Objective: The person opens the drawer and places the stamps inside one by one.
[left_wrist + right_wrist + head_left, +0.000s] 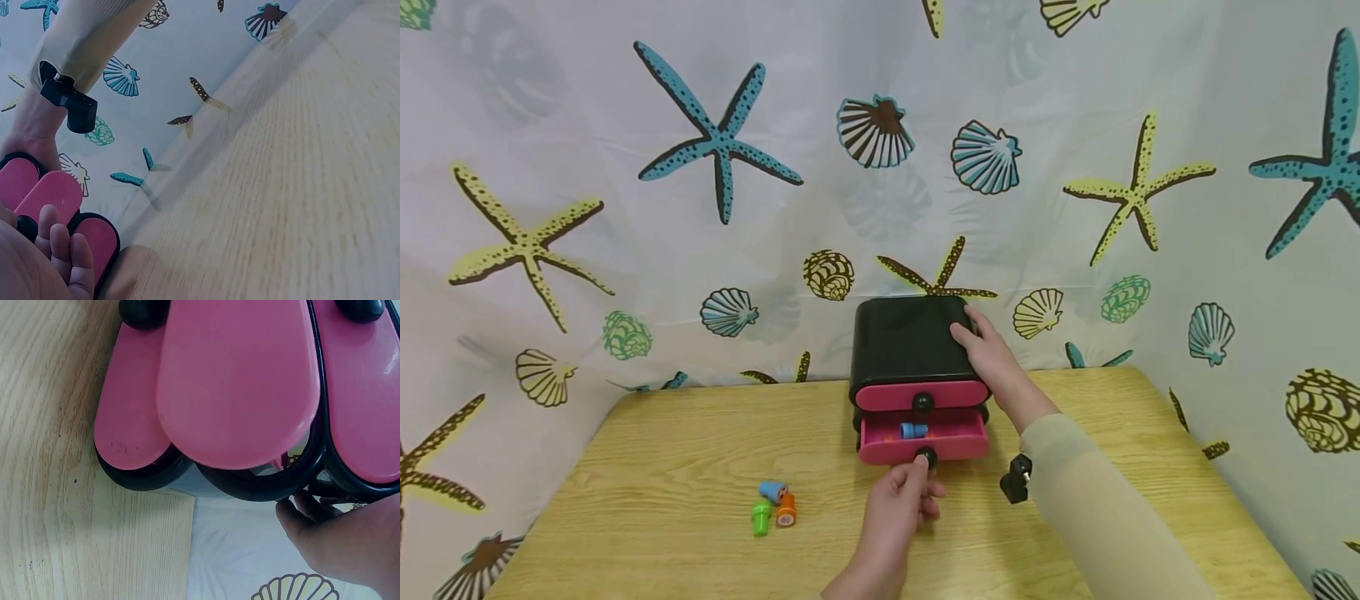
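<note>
The black drawer chest (913, 350) stands at the desk's (662, 467) back edge, its pink drawer (922, 439) pulled out toward me. My left hand (897, 510) pinches the drawer's knob (927, 457); my right hand (992, 354) lies flat, fingers relaxed, on the chest's top.

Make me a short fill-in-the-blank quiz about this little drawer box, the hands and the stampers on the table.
1. The left hand pinches the black knob of the ____ drawer, which is pulled out.
2. The right hand rests on the ____ of the black box.
3. Inside the open drawer lies a ____ stamper.
4. Beside the blue stamper and orange stamper on the table lies a ____ one.

Missing words: lower; top; blue; green
</note>
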`<state>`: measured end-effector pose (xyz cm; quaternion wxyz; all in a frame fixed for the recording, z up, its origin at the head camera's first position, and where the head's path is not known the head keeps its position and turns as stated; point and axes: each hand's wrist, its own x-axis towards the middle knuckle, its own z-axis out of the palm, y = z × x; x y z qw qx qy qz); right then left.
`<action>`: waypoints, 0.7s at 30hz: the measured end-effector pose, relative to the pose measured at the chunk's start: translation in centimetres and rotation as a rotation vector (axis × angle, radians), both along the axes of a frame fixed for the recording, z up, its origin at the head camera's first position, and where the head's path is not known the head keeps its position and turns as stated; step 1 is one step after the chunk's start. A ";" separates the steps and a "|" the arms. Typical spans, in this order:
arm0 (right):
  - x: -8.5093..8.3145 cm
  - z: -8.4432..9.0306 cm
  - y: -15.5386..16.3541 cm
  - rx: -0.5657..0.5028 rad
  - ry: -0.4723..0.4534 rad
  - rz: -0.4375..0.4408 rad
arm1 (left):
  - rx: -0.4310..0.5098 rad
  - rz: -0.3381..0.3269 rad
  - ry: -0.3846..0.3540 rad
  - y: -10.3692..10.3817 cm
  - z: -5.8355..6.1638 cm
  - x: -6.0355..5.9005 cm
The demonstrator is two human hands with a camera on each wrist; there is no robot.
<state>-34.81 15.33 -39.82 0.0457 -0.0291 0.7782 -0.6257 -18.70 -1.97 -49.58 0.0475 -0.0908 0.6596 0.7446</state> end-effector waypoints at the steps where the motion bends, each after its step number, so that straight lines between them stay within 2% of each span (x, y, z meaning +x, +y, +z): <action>1: 0.0 0.0 0.0 0.002 0.000 0.000 | -0.001 0.006 0.002 0.0 0.0 -0.2; 12: 0.1 0.0 0.0 0.005 -0.005 -0.006 | -0.013 0.010 -0.011 0.2 0.3 -1.8; 21: 0.2 -0.1 0.0 0.010 -0.008 -0.006 | 0.018 0.021 0.024 0.3 0.5 -2.7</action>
